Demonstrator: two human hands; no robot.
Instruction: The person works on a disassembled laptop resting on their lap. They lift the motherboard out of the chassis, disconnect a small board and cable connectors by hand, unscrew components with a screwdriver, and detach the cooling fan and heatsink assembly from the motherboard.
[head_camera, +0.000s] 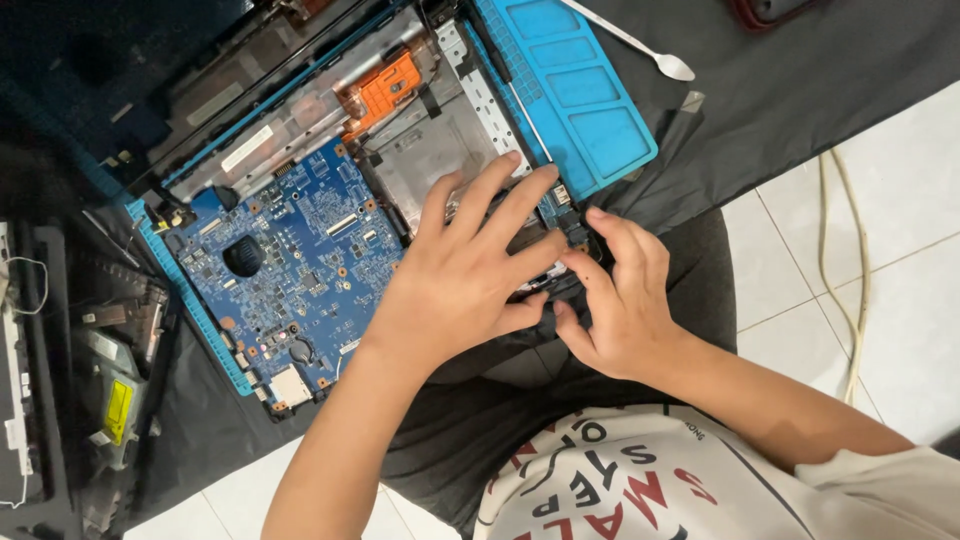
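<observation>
In view are two hands, left (462, 285) and right (618, 305), one opened laptop chassis (300, 110), one blue circuit board (290, 260), one blue work mat (580, 90), one white spudger (640, 42) and one pale cable (850, 260).

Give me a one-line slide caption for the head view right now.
Left hand flat on an opened laptop chassis beside its blue motherboard, right hand pinching a small part at the chassis edge.

Opened laptop base (330, 190), blue motherboard (290, 270) exposed.
</observation>
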